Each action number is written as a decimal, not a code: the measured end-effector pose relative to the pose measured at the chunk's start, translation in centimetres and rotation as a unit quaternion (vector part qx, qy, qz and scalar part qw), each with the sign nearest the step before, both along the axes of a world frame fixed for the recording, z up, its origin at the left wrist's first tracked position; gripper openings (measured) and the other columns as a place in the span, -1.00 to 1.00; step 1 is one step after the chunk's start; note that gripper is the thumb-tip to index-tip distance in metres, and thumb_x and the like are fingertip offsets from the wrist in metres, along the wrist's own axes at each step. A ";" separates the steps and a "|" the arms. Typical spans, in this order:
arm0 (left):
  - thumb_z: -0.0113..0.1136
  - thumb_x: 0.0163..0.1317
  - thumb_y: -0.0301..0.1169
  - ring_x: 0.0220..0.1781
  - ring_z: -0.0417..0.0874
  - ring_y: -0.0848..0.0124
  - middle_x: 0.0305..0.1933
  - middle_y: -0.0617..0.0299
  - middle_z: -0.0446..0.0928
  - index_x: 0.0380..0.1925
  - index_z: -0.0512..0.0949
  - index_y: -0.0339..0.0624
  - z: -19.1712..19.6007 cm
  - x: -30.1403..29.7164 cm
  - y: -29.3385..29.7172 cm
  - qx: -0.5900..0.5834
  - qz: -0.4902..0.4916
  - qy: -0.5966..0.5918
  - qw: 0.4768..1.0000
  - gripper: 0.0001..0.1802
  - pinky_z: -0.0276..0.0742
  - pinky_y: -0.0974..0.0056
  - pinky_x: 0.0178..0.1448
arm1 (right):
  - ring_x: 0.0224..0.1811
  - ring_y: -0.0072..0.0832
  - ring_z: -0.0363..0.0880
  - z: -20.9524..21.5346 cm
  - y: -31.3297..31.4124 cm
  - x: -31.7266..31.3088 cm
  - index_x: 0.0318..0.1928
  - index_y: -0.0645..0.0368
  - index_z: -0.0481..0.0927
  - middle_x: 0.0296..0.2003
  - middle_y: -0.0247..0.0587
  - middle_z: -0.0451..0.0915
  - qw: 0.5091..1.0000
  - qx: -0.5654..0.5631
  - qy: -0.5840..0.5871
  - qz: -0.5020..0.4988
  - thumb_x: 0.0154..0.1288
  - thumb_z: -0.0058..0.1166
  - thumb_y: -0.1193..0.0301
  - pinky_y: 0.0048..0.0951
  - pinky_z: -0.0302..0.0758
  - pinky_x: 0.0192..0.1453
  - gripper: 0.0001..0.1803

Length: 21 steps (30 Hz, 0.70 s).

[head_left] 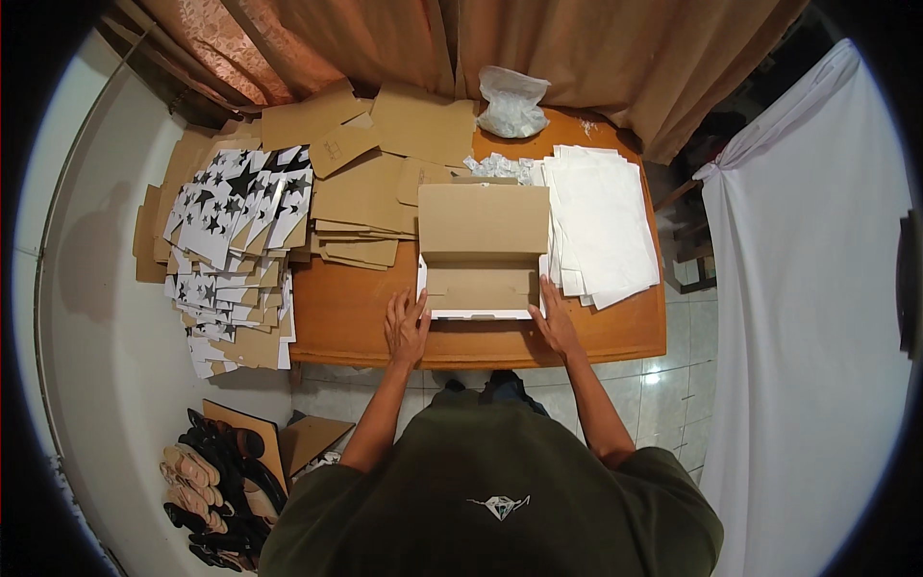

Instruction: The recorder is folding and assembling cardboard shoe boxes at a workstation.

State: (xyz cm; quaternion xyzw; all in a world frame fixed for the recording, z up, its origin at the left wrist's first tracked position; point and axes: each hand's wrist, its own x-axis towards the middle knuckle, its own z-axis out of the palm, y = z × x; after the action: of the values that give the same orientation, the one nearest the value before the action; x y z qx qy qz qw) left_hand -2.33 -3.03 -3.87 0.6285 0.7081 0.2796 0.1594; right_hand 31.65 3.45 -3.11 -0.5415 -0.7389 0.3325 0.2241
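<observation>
A cardboard box (483,279) stands on the wooden table in front of me, brown inside, with white side and front edges. Its lid (483,219) is raised at the back, and no contents show inside. My left hand (408,327) rests at the box's front left corner, fingers spread, the nearest ones touching its side. At the front right corner, my right hand (555,319) lies with fingers stretched along the side and the thumb apart by the front edge. Neither hand is closed around the box.
White paper sheets (601,226) are stacked right of the box. Behind it are small white packets (500,168) and a clear plastic bag (512,103). Flat brown cardboard (361,202) and star-printed pieces (231,207) pile up left. Shoes (216,481) lie at lower left.
</observation>
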 end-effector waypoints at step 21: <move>0.14 0.51 -0.17 0.51 0.24 -0.11 0.47 -0.18 0.28 0.42 0.47 0.01 4.8 0.9 0.8 0.036 -0.042 -0.086 0.995 -0.47 0.20 -0.10 0.53 | 0.63 0.13 0.00 3.2 -1.6 1.3 0.58 0.43 -0.08 0.56 0.34 0.03 0.988 -0.047 0.113 -0.094 0.53 0.07 0.08 -0.07 0.00 0.66 -0.06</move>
State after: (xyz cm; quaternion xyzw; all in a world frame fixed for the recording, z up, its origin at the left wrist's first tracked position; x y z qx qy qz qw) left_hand -1.43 -2.20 0.94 0.6368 0.6542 0.3506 0.2090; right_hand 32.94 1.89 0.10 -0.5773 -0.6381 0.4039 0.3105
